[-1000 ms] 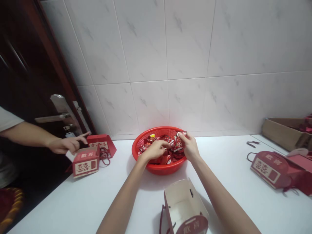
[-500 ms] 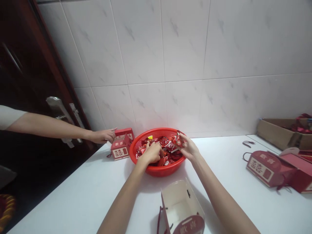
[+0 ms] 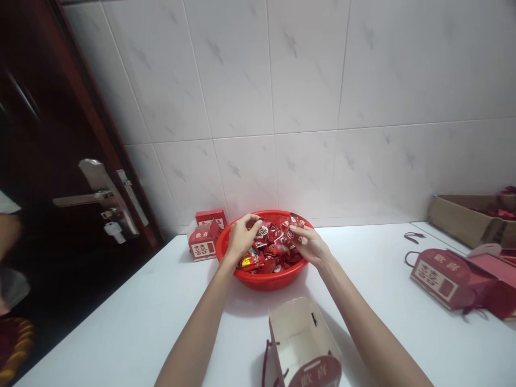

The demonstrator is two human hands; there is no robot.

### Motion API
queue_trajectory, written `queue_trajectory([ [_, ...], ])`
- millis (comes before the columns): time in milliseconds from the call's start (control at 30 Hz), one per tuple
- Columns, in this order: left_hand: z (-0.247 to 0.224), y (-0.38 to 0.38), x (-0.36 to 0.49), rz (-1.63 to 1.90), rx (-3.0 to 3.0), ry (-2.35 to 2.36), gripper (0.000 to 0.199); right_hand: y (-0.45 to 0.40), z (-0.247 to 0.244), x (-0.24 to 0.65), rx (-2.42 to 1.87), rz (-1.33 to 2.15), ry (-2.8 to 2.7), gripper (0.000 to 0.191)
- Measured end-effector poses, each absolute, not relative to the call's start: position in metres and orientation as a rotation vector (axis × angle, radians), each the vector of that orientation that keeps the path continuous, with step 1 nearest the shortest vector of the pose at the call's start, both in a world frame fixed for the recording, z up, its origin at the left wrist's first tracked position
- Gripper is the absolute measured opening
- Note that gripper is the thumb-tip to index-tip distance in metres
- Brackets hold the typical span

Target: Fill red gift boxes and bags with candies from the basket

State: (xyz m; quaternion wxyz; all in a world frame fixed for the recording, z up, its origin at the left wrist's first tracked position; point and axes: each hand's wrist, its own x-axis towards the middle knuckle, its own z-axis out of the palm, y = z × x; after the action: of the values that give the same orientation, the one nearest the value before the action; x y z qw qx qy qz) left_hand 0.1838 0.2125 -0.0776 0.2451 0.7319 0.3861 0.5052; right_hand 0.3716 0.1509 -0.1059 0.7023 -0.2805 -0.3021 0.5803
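Note:
A red plastic basket (image 3: 264, 283) with a perforated rim holds a heap of red wrapped candies (image 3: 269, 257). Over its left half is my left hand (image 3: 242, 236), thumb and fingers curled into a pinch. A red packet with a white emblem lies right at those fingertips; whether it is gripped I cannot tell. At the basket's right rim, my right hand (image 3: 309, 244) is closed on red patterned candy packets (image 3: 296, 221). In front of the basket stands an open gift box (image 3: 300, 333), its pale inside facing up.
Red gift boxes (image 3: 202, 242) stand left of the basket by the tiled wall. More red gift boxes (image 3: 439, 274) lie on the right, near a dark cord (image 3: 414, 236) and a cardboard tray (image 3: 463, 215). Another person's arm (image 3: 8, 234) shows at the far left beside the door.
My left hand has come up out of the candies toward the back of the basket. My right hand keeps its packets. The other person's arm has drawn back from the left boxes.

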Motion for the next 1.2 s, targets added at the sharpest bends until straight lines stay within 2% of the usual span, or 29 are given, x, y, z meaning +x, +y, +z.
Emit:
queue_trajectory([
  [167,-0.075,0.204,0.192,1.456,1.923,1.084,0.015,0.143,-0.098,0.364,-0.625,1.335,-0.718,0.027],
  [400,-0.081,0.192,0.207,1.429,1.898,0.953,0.019,0.140,-0.094,0.360,-0.598,1.357,-0.797,0.031],
  [633,-0.081,0.190,0.213,1.222,1.739,0.690,0.033,0.138,-0.094,0.375,-0.652,1.346,-0.770,0.030],
  [733,-0.083,0.192,0.210,1.139,1.834,0.711,0.027,0.141,-0.094,0.383,-0.666,1.312,-0.700,0.028],
  [800,-0.087,0.194,0.207,1.018,2.020,0.789,0.021,0.144,-0.094,0.388,-0.678,1.275,-0.633,0.025],
  [900,-0.096,0.197,0.204,0.598,2.297,0.854,0.021,0.147,-0.096,0.396,-0.682,1.216,-0.577,0.023],
  [967,-0.102,0.198,0.202,0.363,2.416,0.868,0.028,0.149,-0.097,0.399,-0.677,1.184,-0.565,0.023],
  [1100,-0.108,0.199,0.203,0.231,2.554,0.897,0.053,0.152,-0.100,0.400,-0.672,1.164,-0.559,0.023],
  [1200,-0.105,0.195,0.205,0.127,2.589,0.921,0.054,0.155,-0.103,0.398,-0.696,1.186,-0.558,0.020],
])
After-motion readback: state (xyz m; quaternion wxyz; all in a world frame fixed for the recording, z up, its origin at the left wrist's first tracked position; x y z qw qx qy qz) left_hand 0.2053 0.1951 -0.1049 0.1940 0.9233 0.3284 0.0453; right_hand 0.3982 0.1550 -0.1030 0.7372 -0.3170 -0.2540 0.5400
